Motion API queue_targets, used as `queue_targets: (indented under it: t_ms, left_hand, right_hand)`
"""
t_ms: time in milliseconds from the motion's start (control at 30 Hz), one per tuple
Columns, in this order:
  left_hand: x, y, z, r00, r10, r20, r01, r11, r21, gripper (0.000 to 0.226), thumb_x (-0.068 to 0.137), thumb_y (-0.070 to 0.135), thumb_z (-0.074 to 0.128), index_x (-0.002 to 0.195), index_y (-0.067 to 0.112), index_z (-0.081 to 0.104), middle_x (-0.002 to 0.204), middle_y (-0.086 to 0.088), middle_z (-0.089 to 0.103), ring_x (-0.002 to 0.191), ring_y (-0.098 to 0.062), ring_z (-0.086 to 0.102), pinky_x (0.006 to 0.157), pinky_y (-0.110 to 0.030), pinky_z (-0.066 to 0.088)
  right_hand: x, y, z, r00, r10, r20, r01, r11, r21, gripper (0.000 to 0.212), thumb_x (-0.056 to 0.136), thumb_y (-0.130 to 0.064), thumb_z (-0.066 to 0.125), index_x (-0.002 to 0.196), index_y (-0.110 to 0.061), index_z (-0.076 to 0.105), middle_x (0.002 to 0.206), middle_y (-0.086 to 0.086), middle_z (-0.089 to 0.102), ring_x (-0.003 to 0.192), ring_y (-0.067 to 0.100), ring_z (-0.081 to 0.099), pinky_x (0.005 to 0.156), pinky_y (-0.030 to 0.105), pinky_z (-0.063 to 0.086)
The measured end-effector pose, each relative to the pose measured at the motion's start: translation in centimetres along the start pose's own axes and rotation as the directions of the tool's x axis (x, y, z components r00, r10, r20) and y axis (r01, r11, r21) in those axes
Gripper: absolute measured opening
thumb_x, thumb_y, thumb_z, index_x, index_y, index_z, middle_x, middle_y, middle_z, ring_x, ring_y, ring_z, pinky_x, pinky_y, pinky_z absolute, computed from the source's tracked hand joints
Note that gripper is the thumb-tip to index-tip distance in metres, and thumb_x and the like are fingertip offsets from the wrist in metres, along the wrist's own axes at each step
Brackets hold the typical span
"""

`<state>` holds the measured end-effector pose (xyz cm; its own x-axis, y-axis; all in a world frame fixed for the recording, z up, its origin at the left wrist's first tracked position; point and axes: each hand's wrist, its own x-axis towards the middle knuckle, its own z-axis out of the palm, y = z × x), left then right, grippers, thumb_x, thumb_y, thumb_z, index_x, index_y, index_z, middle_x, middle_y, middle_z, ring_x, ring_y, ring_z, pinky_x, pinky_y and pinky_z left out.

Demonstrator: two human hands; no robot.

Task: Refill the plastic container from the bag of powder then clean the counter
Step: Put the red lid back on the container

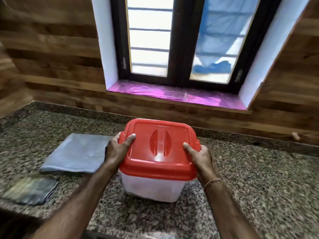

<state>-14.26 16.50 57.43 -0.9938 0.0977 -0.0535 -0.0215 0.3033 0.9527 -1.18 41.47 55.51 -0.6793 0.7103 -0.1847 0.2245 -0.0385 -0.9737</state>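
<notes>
A clear plastic container with a red lid stands on the speckled granite counter in front of me. My left hand grips the lid's left edge, thumb on top. On the lid's right edge sits my right hand, its thumb also resting on top. The lid looks seated on the container. No bag of powder can be made out for certain.
A folded grey-blue cloth lies left of the container. Nearer the front left edge is a blurred flat greenish packet or cloth. Behind the counter rise a wood-panelled wall and a window with a pink sill.
</notes>
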Motion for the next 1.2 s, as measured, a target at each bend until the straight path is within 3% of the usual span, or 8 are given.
queue_targets:
  t_ms: [167, 333, 533, 633, 767, 867, 1000, 1200]
  left_hand:
    - [1.5, -1.0, -0.5, 0.998, 0.055, 0.036, -0.059, 0.992, 0.112, 0.074, 0.091, 0.051, 0.069, 0.152, 0.015, 0.048, 0.150, -0.009, 0.055, 0.130, -0.028, 0.057, 0.105, -0.038, 0.046]
    - [2.6, -0.7, -0.8, 0.991, 0.061, 0.115, -0.067, 0.996, 0.053, 0.062, 0.094, 0.035, 0.072, 0.148, 0.013, 0.052, 0.136, -0.012, 0.065, 0.100, -0.015, 0.058, 0.066, -0.016, 0.044]
    - [3.9, -1.3, -0.6, 0.989, 0.019, 0.148, -0.027, 0.998, 0.053, 0.065, 0.091, 0.042, 0.072, 0.148, 0.017, 0.053, 0.133, -0.010, 0.067, 0.100, -0.017, 0.060, 0.085, -0.029, 0.051]
    - [4.8, -1.4, -0.2, 0.984, -0.024, 0.175, 0.031, 0.999, -0.035, 0.064, 0.091, 0.038, 0.074, 0.148, 0.019, 0.053, 0.130, -0.001, 0.066, 0.092, -0.012, 0.064, 0.069, -0.017, 0.053]
    - [4.6, -1.6, 0.3, 0.966, -0.181, 0.184, 0.199, 0.976, -0.088, 0.085, 0.088, 0.044, 0.076, 0.158, 0.019, 0.035, 0.151, -0.015, 0.051, 0.107, -0.023, 0.065, 0.059, -0.031, 0.057]
    - [3.8, -1.5, 0.0, 0.925, -0.332, 0.184, 0.358, 0.924, -0.132, 0.084, 0.082, 0.046, 0.080, 0.144, 0.000, 0.046, 0.103, -0.016, 0.070, 0.072, -0.022, 0.069, 0.035, -0.022, 0.048]
    - [3.5, -1.1, -0.7, 0.987, -0.160, 0.024, 0.154, 0.974, 0.164, 0.074, 0.078, 0.066, 0.075, 0.116, 0.003, 0.066, 0.101, -0.014, 0.072, 0.069, -0.021, 0.060, 0.047, -0.025, 0.044]
    - [2.8, -0.8, -1.0, 0.999, -0.031, 0.032, 0.020, 0.953, 0.302, 0.065, 0.089, 0.056, 0.070, 0.122, 0.001, 0.057, 0.112, -0.017, 0.067, 0.081, -0.021, 0.051, 0.050, -0.025, 0.031]
  right_hand:
    - [0.0, 1.3, 1.2, 0.998, -0.018, -0.053, 0.011, 0.991, -0.131, 0.079, 0.055, -0.076, 0.076, 0.110, -0.021, 0.063, 0.104, 0.006, 0.075, 0.091, 0.027, 0.075, 0.081, 0.049, 0.064]
    - [0.2, 2.3, 1.9, 0.995, -0.030, -0.098, 0.013, 0.985, -0.171, 0.083, 0.055, -0.087, 0.070, 0.112, -0.027, 0.062, 0.105, 0.003, 0.075, 0.094, 0.027, 0.075, 0.083, 0.051, 0.063]
    - [-1.0, 1.4, 3.0, 0.986, -0.024, -0.167, -0.010, 0.979, -0.201, 0.067, 0.072, -0.068, 0.071, 0.118, -0.020, 0.062, 0.107, 0.004, 0.072, 0.094, 0.025, 0.073, 0.082, 0.048, 0.064]
    - [-0.3, 1.7, 2.9, 0.989, 0.041, -0.144, -0.060, 0.989, -0.134, 0.054, 0.072, -0.065, 0.075, 0.111, -0.030, 0.063, 0.114, 0.007, 0.070, 0.097, 0.026, 0.073, 0.080, 0.048, 0.065]
    - [0.0, 1.6, 2.6, 0.982, 0.148, -0.114, -0.149, 0.989, 0.003, 0.066, 0.073, -0.057, 0.082, 0.128, -0.032, 0.055, 0.120, 0.008, 0.068, 0.097, 0.031, 0.074, 0.079, 0.055, 0.064]
    - [-0.1, 1.6, 2.8, 0.969, 0.192, -0.153, -0.196, 0.981, -0.012, 0.090, 0.069, -0.061, 0.084, 0.141, -0.027, 0.043, 0.120, 0.011, 0.065, 0.094, 0.032, 0.074, 0.077, 0.054, 0.064]
    - [-0.6, 1.0, 3.7, 0.903, -0.003, -0.429, -0.170, 0.916, -0.365, 0.083, 0.061, -0.073, 0.082, 0.113, -0.018, 0.048, 0.106, 0.007, 0.065, 0.090, 0.028, 0.068, 0.075, 0.044, 0.062]
    - [-0.6, 0.6, 2.9, 0.951, 0.005, -0.308, -0.135, 0.905, -0.403, 0.081, 0.068, -0.074, 0.076, 0.120, -0.019, 0.049, 0.100, 0.005, 0.067, 0.085, 0.027, 0.071, 0.073, 0.041, 0.062]
